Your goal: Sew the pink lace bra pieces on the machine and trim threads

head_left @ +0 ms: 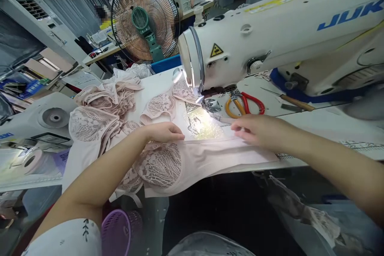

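Observation:
A pale pink lace-and-fabric piece [192,160] lies on the sewing table in front of the white JUKI sewing machine [270,36]. My left hand [163,132] rests on the fabric's upper edge, fingers curled and pressed down on it. To the right, my right hand [258,130] lies flat on the same fabric with fingers stretched toward the presser foot [211,106]. The lit needle area sits between and just beyond both hands.
A heap of pink lace pieces [105,104] is piled at the left of the table. Red and orange scissors [244,104] and a wooden-handled tool [295,103] lie behind the needle. A standing fan [145,18] is at the back, a purple basket [115,230] below.

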Motion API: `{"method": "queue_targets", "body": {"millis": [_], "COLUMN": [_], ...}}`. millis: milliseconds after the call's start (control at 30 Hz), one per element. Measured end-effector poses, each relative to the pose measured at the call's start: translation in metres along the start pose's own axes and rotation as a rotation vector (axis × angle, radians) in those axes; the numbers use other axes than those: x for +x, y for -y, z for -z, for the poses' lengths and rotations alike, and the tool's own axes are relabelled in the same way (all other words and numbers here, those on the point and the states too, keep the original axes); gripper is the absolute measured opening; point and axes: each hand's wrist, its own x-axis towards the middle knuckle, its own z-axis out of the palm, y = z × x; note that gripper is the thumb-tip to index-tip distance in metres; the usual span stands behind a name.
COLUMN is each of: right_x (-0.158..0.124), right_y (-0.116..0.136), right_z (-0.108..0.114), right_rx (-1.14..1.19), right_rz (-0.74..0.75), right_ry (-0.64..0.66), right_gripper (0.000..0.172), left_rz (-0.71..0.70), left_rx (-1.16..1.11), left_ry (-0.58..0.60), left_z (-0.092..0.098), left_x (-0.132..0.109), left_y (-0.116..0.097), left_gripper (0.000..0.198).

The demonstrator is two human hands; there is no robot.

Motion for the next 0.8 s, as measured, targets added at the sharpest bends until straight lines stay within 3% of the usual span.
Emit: {"method": "queue_targets", "body": {"millis": [167,333,367,500,533,600,700,800], "right_x": [-0.005,-0.057,-0.072,-0.116,-0.120,-0.117,-0.097,-0.074], "right_y": [0.035,0.054,0.057,0.065,0.068,0.076,0.105,0.155], "right_z": [-0.005,-0.013,-0.017,-0.033,-0.034,-0.036,-0.042,-0.059], "right_rx": [-0.078,-0.139,-0.096,0.125,0.181,0.328,0.624,0.868], "right_rz": [0.174,0.318,0.373,0.584,0.575,0.485,0.374,0.456], "right_ry": [-0.013,-0.101,-0.071,0.278,0.295,0.191,-0.012,0.018], "right_gripper": [0.014,0.020,0.021,0.015,0.013,0.010,0.047,0.119], "left_rz": [0.075,0.153,0.161,0.067,0.022,-0.040,-0.119,-0.298], "left_rx": [-0.091,-0.163,-0.203,-0.380,-0.463,-0.704,-1.057,-1.136], "left_ry": [-0.113,-0.240,-0.279,-0.515,-0.559,-0.596,-0.680,-0.953], "left_z": [-0.006,-0.013,-0.015,-0.026,-0.031,-0.047,-0.082,-0.124], "left_x": [-0.020,-0.047,-0.054,-0.084,-0.091,-0.104,-0.121,-0.137], "left_y": [-0.009,-0.009,-0.008,0.001,0.003,0.003,-0.007,-0.025], "left_gripper": [0.036,0.036,0.036,0.035,0.035,0.037,0.039,0.031]}}
